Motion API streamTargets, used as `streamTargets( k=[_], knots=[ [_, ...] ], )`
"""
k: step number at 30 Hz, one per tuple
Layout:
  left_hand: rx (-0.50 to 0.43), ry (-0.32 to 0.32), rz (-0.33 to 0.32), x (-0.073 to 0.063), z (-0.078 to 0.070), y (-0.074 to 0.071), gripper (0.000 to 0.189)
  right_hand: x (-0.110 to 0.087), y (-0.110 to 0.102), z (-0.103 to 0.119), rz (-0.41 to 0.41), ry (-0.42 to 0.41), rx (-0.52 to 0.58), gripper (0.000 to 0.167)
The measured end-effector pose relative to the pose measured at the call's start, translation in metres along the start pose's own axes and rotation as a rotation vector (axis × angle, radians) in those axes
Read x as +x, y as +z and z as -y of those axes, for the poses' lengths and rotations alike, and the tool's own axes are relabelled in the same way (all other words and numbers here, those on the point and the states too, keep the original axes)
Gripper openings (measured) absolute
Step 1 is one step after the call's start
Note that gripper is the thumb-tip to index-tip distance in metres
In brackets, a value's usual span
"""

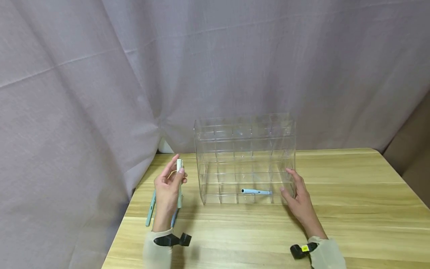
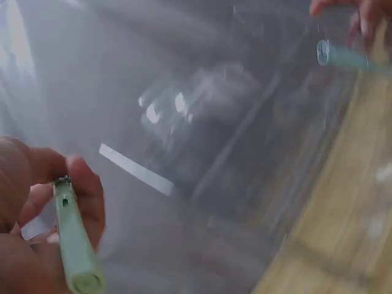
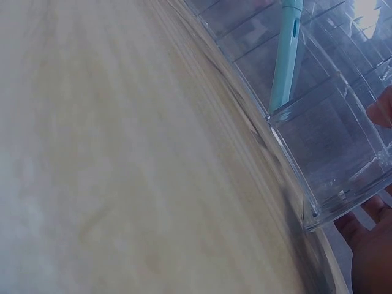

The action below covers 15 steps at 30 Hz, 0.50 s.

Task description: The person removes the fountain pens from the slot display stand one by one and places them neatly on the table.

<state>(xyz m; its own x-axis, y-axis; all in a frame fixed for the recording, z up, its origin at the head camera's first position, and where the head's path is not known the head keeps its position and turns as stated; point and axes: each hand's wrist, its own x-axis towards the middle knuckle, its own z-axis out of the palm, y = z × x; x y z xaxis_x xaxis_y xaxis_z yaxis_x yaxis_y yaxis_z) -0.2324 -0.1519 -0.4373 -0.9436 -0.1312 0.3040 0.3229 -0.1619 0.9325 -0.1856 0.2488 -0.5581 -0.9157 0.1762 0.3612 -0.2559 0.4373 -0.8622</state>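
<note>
Left sleeve [image 1: 157,256] is sitting closest, left hand [image 1: 167,188] pinching pale green pen [image 2: 75,239], right hand [image 1: 299,198] gripping clear rack [image 1: 248,138] sidewall, likely steadying it, blue pen [image 1: 259,192] lying in bottom row.

The divided organizer [image 1: 246,173] is clear, glossy plastic. The pale green pen [image 2: 76,239] and light blue pen [image 1: 256,192] look smooth, plastic; the tabletop [image 1: 352,194] is wood-grained, the curtain [image 1: 218,67] matt cloth.

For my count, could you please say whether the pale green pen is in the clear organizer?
Out: the left hand holds the pale green pen beside the clear organizer, apart from it.
</note>
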Motion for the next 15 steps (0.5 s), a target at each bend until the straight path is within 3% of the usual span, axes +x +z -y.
streamTargets(
  k=[7, 15],
  knots=[
    [0.182, -0.05, -0.193, 0.007, 0.014, -0.053, 0.042, -0.002, -0.005, 0.001, 0.0, 0.006, 0.008, 0.073],
    [0.437, -0.119, -0.285, 0.008, 0.026, -0.111, 0.043, -0.005, -0.004, 0.0, 0.0, 0.013, 0.014, 0.072]
  ],
)
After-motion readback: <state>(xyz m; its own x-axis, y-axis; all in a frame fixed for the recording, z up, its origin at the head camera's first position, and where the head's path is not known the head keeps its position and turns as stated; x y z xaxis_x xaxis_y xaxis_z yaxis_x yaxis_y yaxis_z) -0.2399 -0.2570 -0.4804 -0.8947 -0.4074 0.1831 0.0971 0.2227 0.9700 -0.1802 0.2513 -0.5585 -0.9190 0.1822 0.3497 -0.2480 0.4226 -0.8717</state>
